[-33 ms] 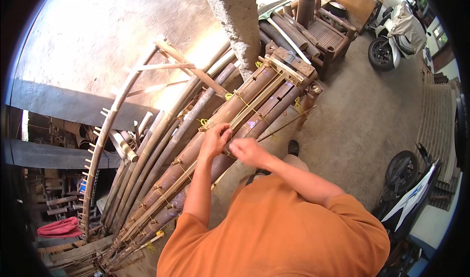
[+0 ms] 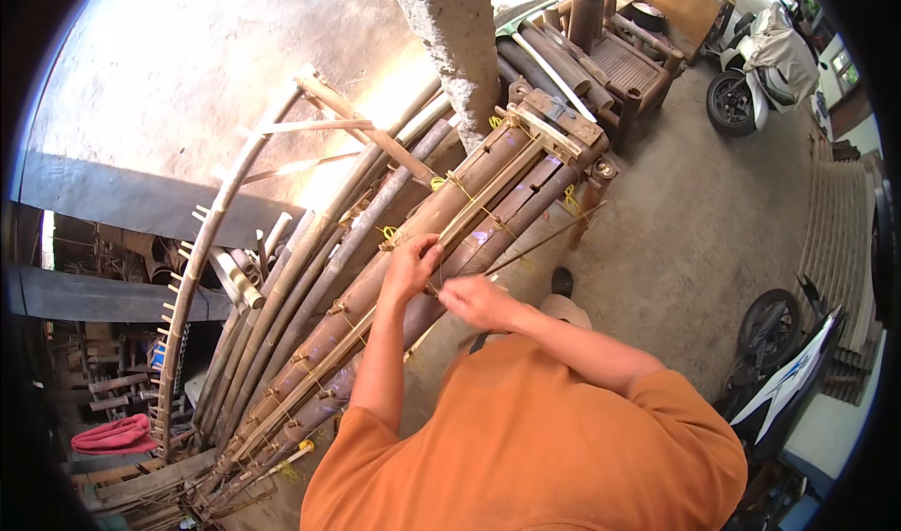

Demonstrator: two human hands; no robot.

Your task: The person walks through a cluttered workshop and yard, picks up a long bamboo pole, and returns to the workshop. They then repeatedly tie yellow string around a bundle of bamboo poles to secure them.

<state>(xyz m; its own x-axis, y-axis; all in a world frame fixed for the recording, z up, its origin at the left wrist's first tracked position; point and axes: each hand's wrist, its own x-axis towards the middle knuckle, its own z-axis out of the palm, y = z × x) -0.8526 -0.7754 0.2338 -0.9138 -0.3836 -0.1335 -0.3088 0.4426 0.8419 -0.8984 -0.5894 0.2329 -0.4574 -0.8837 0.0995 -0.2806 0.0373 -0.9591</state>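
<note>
Two thick brown bamboo poles, an upper pole point(image 2: 479, 170) and a lower pole point(image 2: 521, 203), run side by side diagonally before me. Narrow split bamboo strips point(image 2: 497, 190) lie along the gap between them. My left hand point(image 2: 409, 268) rests over the upper pole and the strips, its thumb and fingers pinched together on a thin cord. Just right of it, over the lower pole's near side, my right hand point(image 2: 479, 302) is closed, slightly blurred. The thin cord seems to run between both hands; its ends are hidden. Yellow cord ties point(image 2: 389, 235) bind the poles at several places.
A wooden end block point(image 2: 563, 123) caps the poles at the far end. More bamboo poles point(image 2: 310, 278) lean at left beside a curved pegged frame point(image 2: 221, 214). A concrete post point(image 2: 446, 43) stands behind. A covered motorbike point(image 2: 765, 71) and another motorbike point(image 2: 784, 376) are at right.
My right hand has moved slightly down and toward me, a little away from the left hand. The left hand has barely moved.
</note>
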